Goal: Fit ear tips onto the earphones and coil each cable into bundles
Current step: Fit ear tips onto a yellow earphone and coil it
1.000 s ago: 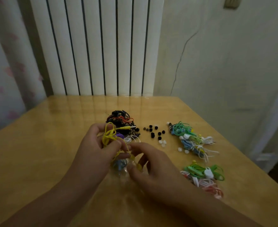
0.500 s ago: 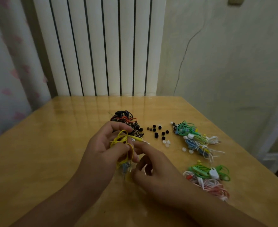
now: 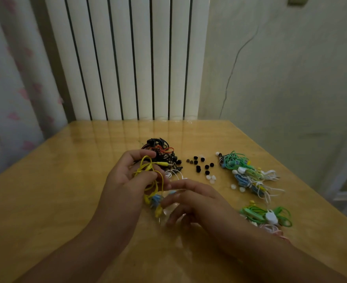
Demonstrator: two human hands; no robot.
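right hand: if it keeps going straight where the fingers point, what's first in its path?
Probably the yellow earphone cable that the left hand holds: the right hand points left at it. Depth is unclear.

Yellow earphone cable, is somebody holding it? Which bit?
Yes. The left hand pinches the yellow earphone cable at its coiled loops, plug end sticking out to the right. The right hand looks empty, fingers loose beside the dangling earbuds.

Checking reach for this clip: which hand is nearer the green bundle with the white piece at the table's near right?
Right. The right hand lies just left of the green bundle, its forearm passing beside it. The left hand is farther left, holding the yellow earphone cable.
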